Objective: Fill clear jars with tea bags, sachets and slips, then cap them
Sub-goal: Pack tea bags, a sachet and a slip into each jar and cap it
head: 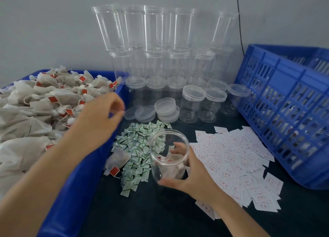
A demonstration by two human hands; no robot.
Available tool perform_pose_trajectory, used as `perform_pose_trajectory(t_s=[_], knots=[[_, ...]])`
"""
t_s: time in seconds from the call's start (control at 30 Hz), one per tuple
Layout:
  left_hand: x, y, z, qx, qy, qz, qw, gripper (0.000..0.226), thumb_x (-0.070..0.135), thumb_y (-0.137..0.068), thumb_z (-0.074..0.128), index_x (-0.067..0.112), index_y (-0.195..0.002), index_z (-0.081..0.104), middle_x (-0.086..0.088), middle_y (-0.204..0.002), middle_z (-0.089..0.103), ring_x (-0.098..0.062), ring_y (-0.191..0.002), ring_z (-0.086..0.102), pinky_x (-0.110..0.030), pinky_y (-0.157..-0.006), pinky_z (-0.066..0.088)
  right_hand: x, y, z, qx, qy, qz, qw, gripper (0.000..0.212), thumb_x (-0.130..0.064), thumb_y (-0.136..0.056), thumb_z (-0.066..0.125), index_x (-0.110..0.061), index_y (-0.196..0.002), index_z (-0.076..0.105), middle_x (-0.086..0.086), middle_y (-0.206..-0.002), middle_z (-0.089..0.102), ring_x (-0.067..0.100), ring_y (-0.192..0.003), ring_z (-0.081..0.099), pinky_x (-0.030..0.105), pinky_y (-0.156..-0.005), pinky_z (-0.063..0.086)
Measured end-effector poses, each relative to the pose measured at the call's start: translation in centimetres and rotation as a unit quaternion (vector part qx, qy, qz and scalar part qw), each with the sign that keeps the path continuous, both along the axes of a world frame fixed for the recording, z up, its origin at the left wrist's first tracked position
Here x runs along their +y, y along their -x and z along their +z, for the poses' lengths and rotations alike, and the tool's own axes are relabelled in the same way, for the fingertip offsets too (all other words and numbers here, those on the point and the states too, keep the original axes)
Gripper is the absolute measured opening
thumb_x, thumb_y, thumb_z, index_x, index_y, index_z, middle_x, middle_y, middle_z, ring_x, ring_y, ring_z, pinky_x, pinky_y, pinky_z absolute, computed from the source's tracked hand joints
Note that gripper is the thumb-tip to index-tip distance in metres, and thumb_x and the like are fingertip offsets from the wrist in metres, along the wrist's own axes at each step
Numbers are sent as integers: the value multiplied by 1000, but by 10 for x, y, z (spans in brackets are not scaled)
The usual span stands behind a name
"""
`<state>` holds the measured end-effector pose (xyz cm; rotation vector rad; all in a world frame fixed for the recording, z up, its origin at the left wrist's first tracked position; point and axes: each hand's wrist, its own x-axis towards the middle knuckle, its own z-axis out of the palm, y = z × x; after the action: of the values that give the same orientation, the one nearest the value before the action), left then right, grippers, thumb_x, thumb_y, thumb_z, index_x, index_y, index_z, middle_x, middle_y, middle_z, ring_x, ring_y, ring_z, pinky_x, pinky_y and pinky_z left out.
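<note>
Shows the filling step, judged barely begun. Nearest: right hand (192,176) grasping the uncapped jar (165,165) above the bench (160,215) centre, a few tea bags (170,163) inside. Just left: one stray tea bag (116,163) on the sachets (137,147); slips (231,162) spread to the right. Farther: left hand (101,117) over the tub (71,183) rim, fingers curled; cannot tell whether pinching anything. Next, probably: taking more bags from the tub, dropping them in; then sachet, slip, lid. Counts: one jar held; four or five loose lids (165,103); three capped jars (193,103) in front, more stacked behind, uncounted; one crate (284,112).
</note>
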<state>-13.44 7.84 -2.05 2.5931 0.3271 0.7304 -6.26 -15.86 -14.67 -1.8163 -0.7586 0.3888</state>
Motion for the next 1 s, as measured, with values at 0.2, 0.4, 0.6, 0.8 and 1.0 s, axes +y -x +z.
perform_pose_trajectory(t_s=[0.2, 0.4, 0.6, 0.8, 1.0], knots=[[104, 25, -42, 356, -271, 186, 875, 27, 40, -91, 50, 25, -112, 58, -4, -105, 56, -23, -95, 54, -39, -89, 47, 0, -1, -4, 17, -10, -1, 1000, 91, -53, -57, 92, -55, -129, 37, -37, -124, 51, -11, -121, 51, 0, -91, 39], [110, 22, -37, 406, -270, 107, 866, 21, 31, -94, 49, 38, -75, 52, 3, -135, 54, -16, -111, 55, -28, -91, 42, 4, -1, -4, 18, -13, 3, 1000, 92, -54, -55, 92, -57, -129, 38, -37, -124, 52, -9, -121, 53, 1, -92, 38], [147, 36, -41, 410, -103, -57, 904, 50, 72, -75, 41, 35, -73, 74, 15, -67, 67, -2, -68, 63, -33, -74, 51, 6, -1, -7, 19, -17, 0, 1000, 92, -64, -49, 91, -64, -124, 37, -35, -124, 53, -7, -122, 53, 2, -92, 39], [158, 49, -30, 250, -111, -37, 961, 19, 74, -54, 65, 57, -64, 66, 34, -76, 65, 7, -75, 60, -36, -74, 53, 6, 0, -7, 20, -17, 1, 1000, 92, -63, -48, 91, -65, -123, 37, -35, -124, 53, -8, -121, 53, 3, -92, 40], [96, 40, 14, 40, -26, 40, 998, 18, 49, -79, 59, 31, -75, 60, 7, -93, 72, -19, -87, 66, -46, -82, 52, 6, 0, -6, 14, -17, -1, 1000, 90, -60, -50, 92, -66, -122, 37, -35, -124, 53, -8, -121, 53, 3, -92, 40]])
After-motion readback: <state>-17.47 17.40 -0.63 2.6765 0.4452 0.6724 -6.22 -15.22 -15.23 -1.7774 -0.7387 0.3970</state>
